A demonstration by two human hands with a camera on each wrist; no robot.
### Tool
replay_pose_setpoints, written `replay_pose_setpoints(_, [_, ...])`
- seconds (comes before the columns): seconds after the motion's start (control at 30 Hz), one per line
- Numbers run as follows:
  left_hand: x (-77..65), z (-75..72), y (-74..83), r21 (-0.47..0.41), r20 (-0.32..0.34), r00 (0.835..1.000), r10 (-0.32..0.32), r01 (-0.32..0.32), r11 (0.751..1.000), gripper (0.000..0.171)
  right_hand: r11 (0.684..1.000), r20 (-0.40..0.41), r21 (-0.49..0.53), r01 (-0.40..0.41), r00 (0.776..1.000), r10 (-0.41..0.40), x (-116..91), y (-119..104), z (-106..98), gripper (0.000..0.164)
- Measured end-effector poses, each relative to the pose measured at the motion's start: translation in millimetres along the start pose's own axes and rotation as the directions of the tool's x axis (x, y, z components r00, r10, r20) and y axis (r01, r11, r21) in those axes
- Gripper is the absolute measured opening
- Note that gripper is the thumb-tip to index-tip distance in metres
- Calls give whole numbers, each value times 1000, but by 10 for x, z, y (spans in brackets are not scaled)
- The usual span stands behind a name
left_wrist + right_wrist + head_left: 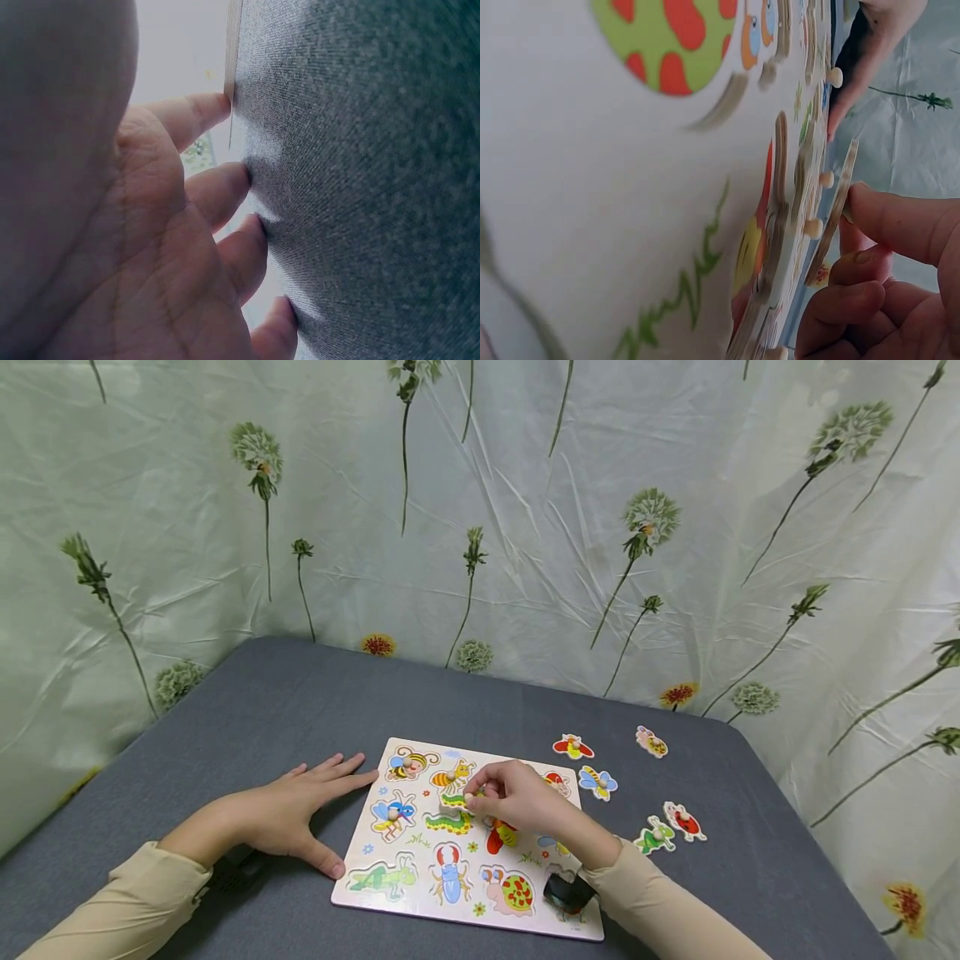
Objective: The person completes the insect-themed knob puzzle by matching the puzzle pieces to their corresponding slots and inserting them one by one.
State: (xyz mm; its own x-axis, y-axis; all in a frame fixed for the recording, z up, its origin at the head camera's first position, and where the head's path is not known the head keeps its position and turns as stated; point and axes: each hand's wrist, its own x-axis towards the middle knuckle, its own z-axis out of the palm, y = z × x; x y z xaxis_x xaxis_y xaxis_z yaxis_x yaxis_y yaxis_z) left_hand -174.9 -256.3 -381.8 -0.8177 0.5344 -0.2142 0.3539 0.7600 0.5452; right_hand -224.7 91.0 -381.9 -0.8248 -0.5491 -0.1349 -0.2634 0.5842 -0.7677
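A wooden peg puzzle board (420, 900) printed with insects lies on the table. My right hand (528, 797) pinches a green caterpillar piece (452, 800) by its knob, just above the board and the printed caterpillar recess (447, 823). Seen edge-on in the right wrist view, the piece (838, 202) is tilted and apart from the board. My left hand (288, 810) is spread flat beside the board, with thumb and index finger touching its left edge. Bee (408, 766) and mosquito (393, 812) pieces with knobs sit in the board's left side.
Loose pieces lie right of the board: a red-winged bug (573, 747), a blue-winged bee (597, 782), a snail (652, 742), a ladybug (685, 821) and a green grasshopper (655, 835). A flowered curtain (525, 568) hangs behind the grey table (300, 710).
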Motion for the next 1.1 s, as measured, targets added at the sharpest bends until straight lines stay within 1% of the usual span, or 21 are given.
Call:
replay_pose_setpoints(0.3, [0,9,-9,8,-2,1000,-1,1,1000,124,1000,14,-10,-12,1000,12,13,-54,84,6])
replay_pose_setpoints(0.5, [-2,10,-3,11,-6,1000,1,-1,1000,124,1000,16,-4,-23,1000,23,15,-73,128,6])
replay_pose_setpoints(0.83, [-6,11,-4,12,-10,1000,6,-6,1000,123,999,33,-38,-9,999,10,26,-90,176,3])
replay_pose_setpoints(1.1, [1,17,-14,9,-5,1000,2,-2,1000,123,998,49,-52,35,998,-33,24,-99,201,3])
